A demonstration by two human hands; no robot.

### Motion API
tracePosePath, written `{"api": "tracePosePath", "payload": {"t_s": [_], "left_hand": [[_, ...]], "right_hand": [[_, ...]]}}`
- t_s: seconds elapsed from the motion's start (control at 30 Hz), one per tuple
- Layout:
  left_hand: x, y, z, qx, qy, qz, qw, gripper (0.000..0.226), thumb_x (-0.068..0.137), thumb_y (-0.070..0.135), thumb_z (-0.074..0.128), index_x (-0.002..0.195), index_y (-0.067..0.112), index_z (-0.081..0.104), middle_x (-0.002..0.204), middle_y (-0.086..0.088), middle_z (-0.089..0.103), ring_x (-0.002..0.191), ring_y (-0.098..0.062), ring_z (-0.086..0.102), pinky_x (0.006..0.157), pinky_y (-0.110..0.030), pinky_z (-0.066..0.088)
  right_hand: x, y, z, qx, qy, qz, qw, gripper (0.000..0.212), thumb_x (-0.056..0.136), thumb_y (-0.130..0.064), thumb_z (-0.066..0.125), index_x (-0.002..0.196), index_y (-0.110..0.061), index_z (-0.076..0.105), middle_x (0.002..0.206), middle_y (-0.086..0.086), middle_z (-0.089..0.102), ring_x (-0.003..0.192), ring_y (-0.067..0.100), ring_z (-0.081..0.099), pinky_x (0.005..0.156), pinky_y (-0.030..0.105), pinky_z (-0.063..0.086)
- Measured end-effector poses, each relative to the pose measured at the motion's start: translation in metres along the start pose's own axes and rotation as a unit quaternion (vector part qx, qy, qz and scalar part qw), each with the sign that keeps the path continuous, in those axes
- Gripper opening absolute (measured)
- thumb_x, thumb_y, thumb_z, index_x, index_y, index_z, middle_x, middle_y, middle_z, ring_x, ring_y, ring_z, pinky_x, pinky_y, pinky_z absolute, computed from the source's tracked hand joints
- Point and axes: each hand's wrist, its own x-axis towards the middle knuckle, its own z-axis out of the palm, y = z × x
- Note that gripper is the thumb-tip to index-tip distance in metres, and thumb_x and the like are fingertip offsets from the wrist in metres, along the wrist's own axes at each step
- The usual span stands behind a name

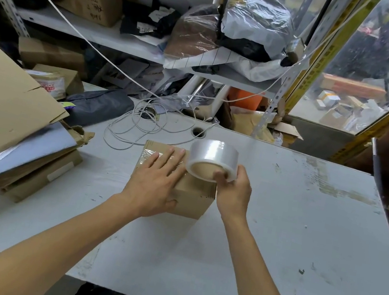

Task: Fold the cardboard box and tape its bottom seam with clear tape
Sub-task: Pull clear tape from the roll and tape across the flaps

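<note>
A small brown cardboard box [192, 199] stands folded on the white table [278, 227], its flaps facing up. Shiny clear tape covers part of its top near the far left corner. My left hand [155, 184] lies flat on the box top with straight fingers, pressing it down. My right hand [233, 193] grips a roll of clear tape [212, 159] by its rim and core, holding it just above the box's right edge. Whether a strip runs from the roll to the box is hard to tell.
A stack of flattened cardboard and white sheets [11, 120] fills the table's left side. A coiled white cable [140, 122] lies behind the box near a cable hole [198, 131]. Cluttered shelves with boxes and plastic bags [248, 27] rise behind the table.
</note>
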Motion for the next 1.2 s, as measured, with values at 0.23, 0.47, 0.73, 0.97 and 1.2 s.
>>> {"api": "tracePosePath", "payload": {"t_s": [0.23,0.47,0.73,0.97,1.2], "left_hand": [[-0.003,-0.004,-0.002,-0.022,-0.006,0.006,1.0,0.098,0.085,0.053,0.049,0.157,0.019,-0.009,0.167,0.002,-0.001,0.153,-0.025,-0.003,0.124,-0.043,0.006],[0.001,0.013,-0.009,-0.011,-0.062,0.001,0.998,0.112,0.085,0.057,0.056,0.154,0.007,-0.017,0.162,-0.011,-0.023,0.15,-0.027,-0.019,0.123,-0.043,-0.005],[0.005,0.022,-0.006,0.001,-0.037,0.028,0.999,0.114,0.083,0.062,0.056,0.155,0.009,-0.015,0.164,-0.012,-0.018,0.151,-0.029,-0.016,0.124,-0.044,-0.003],[0.007,0.038,-0.003,-0.007,-0.029,0.012,0.999,0.117,0.078,0.067,0.052,0.155,0.004,-0.011,0.163,-0.02,-0.015,0.151,-0.031,-0.015,0.124,-0.045,0.003],[0.005,0.038,-0.007,-0.007,-0.038,0.015,0.999,0.115,0.082,0.067,0.051,0.154,0.008,-0.015,0.163,-0.012,-0.022,0.15,-0.032,-0.02,0.124,-0.046,0.001]], "right_hand": [[0.009,0.008,-0.034,0.184,-0.045,0.001,0.982,0.087,0.053,-0.079,0.072,0.111,-0.018,0.05,0.106,0.006,0.058,0.09,0.021,0.062,0.06,0.034,0.058],[0.009,0.01,-0.028,0.204,-0.031,0.011,0.978,0.037,0.087,-0.008,0.072,0.109,-0.032,0.053,0.102,0.002,0.059,0.094,0.033,0.06,0.071,0.05,0.055],[-0.01,0.01,0.004,0.312,0.008,0.103,0.944,0.049,0.062,-0.031,0.084,0.105,-0.018,0.065,0.101,0.005,0.071,0.096,0.023,0.067,0.088,0.046,0.053],[-0.007,0.012,-0.009,0.225,-0.007,0.066,0.972,0.027,0.082,-0.026,0.076,0.101,-0.021,0.058,0.099,0.003,0.067,0.096,0.025,0.066,0.082,0.047,0.059],[0.002,0.036,-0.051,0.242,0.001,0.117,0.963,0.029,0.092,0.011,0.053,0.108,-0.012,0.049,0.114,0.012,0.053,0.11,0.034,0.058,0.072,0.042,0.062]]}}
